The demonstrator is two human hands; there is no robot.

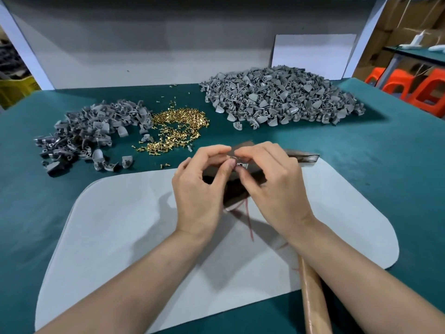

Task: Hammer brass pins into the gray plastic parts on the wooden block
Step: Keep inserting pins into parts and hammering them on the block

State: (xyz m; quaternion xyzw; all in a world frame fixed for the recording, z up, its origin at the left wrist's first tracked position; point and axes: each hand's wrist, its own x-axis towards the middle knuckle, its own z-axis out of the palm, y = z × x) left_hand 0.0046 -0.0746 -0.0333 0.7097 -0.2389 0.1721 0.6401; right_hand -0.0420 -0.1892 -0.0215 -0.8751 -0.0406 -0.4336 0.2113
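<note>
Bare forearms reaching forward side by side, left hand point(199, 189) and right hand point(272, 182) close together, fingers curled inward, thumbs and fingertips meeting, pinching a small gray plastic part point(240, 164)

Even overhead light throws soft shadows from the left hand point(197, 189) and right hand point(272, 186) toward 8 o'clock. Wide-angle distortion bows the edges.

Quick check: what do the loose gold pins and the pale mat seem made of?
Small gold pins: likely brass, polished; bright yellow metallic glints. Pale rounded mat: probably soft felt or foam, matte; no shine, shadows fall softly, texture too fine to tell.
</note>
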